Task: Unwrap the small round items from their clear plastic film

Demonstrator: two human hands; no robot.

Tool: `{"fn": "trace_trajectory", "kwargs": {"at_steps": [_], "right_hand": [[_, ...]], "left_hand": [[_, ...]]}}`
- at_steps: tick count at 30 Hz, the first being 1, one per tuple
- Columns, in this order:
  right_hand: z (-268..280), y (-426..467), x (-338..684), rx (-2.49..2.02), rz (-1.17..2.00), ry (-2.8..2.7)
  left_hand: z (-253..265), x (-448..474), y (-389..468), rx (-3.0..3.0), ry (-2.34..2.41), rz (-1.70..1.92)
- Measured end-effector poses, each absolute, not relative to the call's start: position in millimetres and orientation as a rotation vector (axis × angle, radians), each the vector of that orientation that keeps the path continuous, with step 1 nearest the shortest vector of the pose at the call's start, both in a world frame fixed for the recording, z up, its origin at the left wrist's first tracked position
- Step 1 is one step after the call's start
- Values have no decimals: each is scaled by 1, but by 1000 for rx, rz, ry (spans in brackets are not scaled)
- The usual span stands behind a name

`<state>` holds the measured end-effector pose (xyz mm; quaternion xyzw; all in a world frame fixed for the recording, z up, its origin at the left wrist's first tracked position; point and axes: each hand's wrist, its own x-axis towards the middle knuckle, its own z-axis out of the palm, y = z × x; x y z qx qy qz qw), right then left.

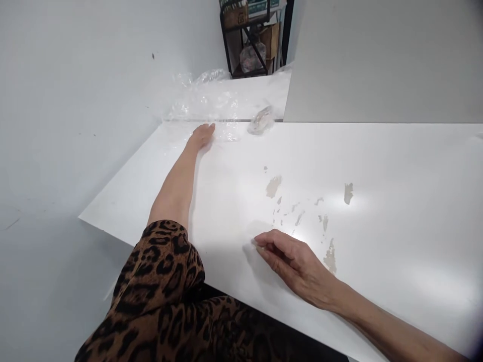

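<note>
My left hand (204, 134) reaches to the far edge of the white tabletop (234, 191), its fingers curled at a crumpled clear plastic bag (222, 103). The bag spreads over the back edge, and the hand partly hides where they meet. Lower down, my right hand (292, 261) hovers low over the tabletop, thumb and index finger pinched together. Whatever may be between those fingertips is too small to make out. A small crumpled clear plastic packet (261, 119) lies by the back edge, right of my left hand.
Beige worn patches (273, 186) mark the tabletop. A grey upright panel (385, 60) stands along the back right. At left is a white wall (94, 65). A black metal shelf (245, 37) with boxes and a bag stands behind.
</note>
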<state>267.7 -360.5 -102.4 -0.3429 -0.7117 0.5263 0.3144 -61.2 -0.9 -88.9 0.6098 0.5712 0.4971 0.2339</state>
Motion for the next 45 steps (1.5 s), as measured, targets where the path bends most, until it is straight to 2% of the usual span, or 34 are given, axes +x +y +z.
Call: {"fn": "trace_trajectory", "kwargs": {"at_steps": [4,7,9,12,16,19,24,30,33,38,45], "right_hand": [[-103,-363,267,-909,1394,-1881],[-103,-364,266,-916,1378,-1900],[-104,-363,266,-911,1362,-1907],[-104,-362,266,-901,1360,-1916],[-104,-359,267,-891,1440,-1851],[-107,-353,268,-923,1498,-1639],[-119,-327,274,-1015,1317,-1103],[-120,-304,286,-991,1236,-934],[-118,-301,295,-999,1138,-957],[-112,-296,310,-993,972,-1136],[-87,-287,330,-845,1130,-860]], "left_hand": [[-72,-11,-26,1851,2119,1201],[-60,47,-40,2270,1999,974],[-66,83,-42,2331,1857,800],[-87,118,-40,2187,1827,731],[-98,127,-59,1950,1777,928],[-92,123,-102,1594,1589,1114],[-87,128,-205,965,1216,1177],[-96,154,-285,938,1002,1192],[-94,161,-296,1008,884,1103],[-86,152,-287,801,657,997],[-84,133,-277,663,699,869]]}}
